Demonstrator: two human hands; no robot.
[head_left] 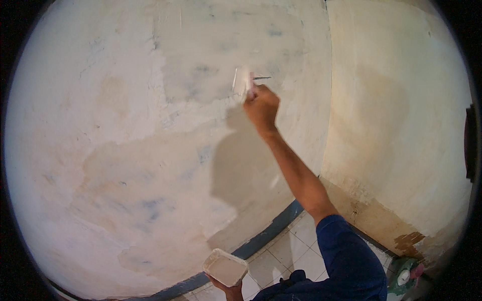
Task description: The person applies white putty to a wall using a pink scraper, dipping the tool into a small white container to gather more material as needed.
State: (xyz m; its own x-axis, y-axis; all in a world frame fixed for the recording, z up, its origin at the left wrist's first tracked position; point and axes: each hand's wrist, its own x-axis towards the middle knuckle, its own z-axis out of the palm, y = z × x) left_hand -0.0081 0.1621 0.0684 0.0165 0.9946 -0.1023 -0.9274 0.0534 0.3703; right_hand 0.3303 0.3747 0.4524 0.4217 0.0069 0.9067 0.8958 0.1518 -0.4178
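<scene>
My right hand (262,105) is raised to the patched wall (125,165) with the arm stretched out. Its fingers are closed around a pale, pinkish-white putty knife (251,83), whose working edge is at the wall; the blade is partly blurred. Fresh white streaks lie just left of the tool, and a short dark line is on its right. Low in the view, my left hand (230,289) grips a rectangular plastic tub (226,267) from below and the side. Inside the tub is a smooth, pale beige paste. The fingers under the tub are mostly hidden.
A yellowish side wall (386,115) meets the patched wall at a corner on the right. Dark blue skirting (261,236) runs along the base above white floor tiles (286,251). A green container (403,277) with a white round thing stands at the lower right.
</scene>
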